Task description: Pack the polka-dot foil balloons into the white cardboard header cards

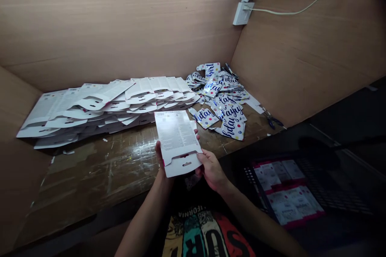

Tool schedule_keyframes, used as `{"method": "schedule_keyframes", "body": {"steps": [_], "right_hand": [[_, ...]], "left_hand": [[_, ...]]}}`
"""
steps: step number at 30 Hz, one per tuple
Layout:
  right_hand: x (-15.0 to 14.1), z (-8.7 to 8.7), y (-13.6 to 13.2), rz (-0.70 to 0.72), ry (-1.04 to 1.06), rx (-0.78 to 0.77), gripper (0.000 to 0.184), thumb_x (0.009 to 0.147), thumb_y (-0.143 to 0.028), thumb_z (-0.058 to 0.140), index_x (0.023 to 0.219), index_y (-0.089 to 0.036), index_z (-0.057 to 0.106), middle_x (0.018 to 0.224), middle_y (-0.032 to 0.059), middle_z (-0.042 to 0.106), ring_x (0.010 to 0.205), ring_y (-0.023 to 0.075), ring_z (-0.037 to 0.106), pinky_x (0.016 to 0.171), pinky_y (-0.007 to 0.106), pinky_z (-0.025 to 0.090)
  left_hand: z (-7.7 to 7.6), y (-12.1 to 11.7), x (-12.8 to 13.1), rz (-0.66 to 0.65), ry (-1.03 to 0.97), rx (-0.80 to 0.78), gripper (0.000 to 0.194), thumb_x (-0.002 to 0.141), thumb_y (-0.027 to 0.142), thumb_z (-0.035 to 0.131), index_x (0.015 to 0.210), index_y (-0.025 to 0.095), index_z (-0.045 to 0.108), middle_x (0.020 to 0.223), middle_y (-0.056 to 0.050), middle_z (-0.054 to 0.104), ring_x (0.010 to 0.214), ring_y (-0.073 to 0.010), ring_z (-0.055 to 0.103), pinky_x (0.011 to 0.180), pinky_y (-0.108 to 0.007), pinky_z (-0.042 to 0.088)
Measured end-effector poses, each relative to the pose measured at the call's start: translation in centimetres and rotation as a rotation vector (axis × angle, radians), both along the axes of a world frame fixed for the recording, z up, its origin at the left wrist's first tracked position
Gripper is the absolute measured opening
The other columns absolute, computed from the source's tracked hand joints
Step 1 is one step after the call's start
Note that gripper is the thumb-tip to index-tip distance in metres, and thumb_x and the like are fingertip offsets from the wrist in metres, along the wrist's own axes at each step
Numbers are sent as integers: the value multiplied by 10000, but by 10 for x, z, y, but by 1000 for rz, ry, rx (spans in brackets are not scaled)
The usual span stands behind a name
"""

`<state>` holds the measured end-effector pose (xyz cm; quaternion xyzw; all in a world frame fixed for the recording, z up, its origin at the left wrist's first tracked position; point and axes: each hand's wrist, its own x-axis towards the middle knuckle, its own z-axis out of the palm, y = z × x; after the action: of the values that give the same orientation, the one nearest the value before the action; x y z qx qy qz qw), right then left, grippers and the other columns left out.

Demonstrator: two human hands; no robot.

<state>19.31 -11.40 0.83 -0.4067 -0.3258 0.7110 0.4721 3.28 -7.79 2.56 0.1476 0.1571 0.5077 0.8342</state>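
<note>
Your left hand and right hand are close together, both gripping, fingers curled; forearms angle inward.

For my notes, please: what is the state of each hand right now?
Left hand: closed, holding a white card.
Right hand: closed, holding the same card.

Two hands, one held card, one card stack, one foil heap
</note>
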Motion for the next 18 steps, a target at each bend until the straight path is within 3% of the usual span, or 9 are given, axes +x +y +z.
{"method": "schedule_keyframes", "body": {"steps": [3, 5, 8, 9, 11, 13, 16, 18], "right_hand": [[-8, -9, -2, -90, -168, 52, 522, 949, -698, 601, 842, -188, 632, 474, -66, 472, 379, 84, 359, 374, 209, 267], [-8, -12, 0, -75, -263, 80, 605, 955, -769, 533, 755, -202, 595, 452, -58, 455, 364, 91, 352, 370, 224, 246], [16, -9, 21, 122, -368, 197, 647, 935, -807, 516, 756, -197, 630, 544, 2, 586, 456, 144, 519, 452, 254, 387], [32, -6, 33, 115, -458, 244, 634, 917, -801, 549, 813, -188, 669, 638, 35, 658, 555, 176, 602, 532, 278, 463], [76, 1, 62, -115, -779, 278, 606, 867, -758, 644, 978, -167, 720, 913, 118, 748, 851, 255, 696, 773, 356, 550], [123, 5, 91, -436, -1185, 124, 638, 812, -687, 740, 1120, -129, 718, 1192, 225, 711, 1159, 345, 642, 1005, 461, 498], [170, 2, 122, -507, -1383, -111, 692, 667, -525, 910, 1156, -74, 719, 1420, 344, 577, 1399, 461, 478, 1167, 603, 332], [178, -3, 131, -463, -1321, -85, 612, 647, -439, 930, 1096, -70, 740, 1348, 334, 638, 1352, 469, 538, 1148, 613, 363]], "left_hand": [[0, 0, 3, -27, -4, 5, 1082, 690, 821, 694, 1531, 165, 510, 1487, -226, 616, 1452, -509, 485, 1118, -677, 466], [-2, 0, 2, 26, 2, 13, 1015, 722, 736, 722, 1533, 165, 508, 1471, -211, 635, 1424, -485, 530, 1128, -635, 484], [-10, 4, -6, 61, -17, 12, 991, 767, 651, 731, 1562, 125, 461, 1464, -230, 639, 1363, -447, 603, 1124, -574, 515], [-13, 6, -10, 69, -37, 11, 993, 785, 645, 719, 1576, 114, 437, 1465, -239, 635, 1351, -437, 616, 1123, -562, 520], [-17, 9, -19, 94, -82, 18, 1003, 809, 639, 700, 1608, 120, 384, 1479, -245, 623, 1359, -428, 613, 1137, -565, 507], [-19, 13, -24, 132, -115, 33, 1006, 820, 628, 697, 1632, 153, 340, 1495, -234, 614, 1389, -432, 586, 1164, -602, 469], [-18, 16, -24, 158, -129, 31, 1002, 836, 625, 693, 1643, 166, 316, 1483, -232, 625, 1404, -443, 569, 1187, -657, 414], [-16, 19, -19, 156, -117, 13, 1002, 838, 622, 698, 1638, 148, 324, 1454, -244, 643, 1389, -448, 581, 1190, -675, 397]]}}
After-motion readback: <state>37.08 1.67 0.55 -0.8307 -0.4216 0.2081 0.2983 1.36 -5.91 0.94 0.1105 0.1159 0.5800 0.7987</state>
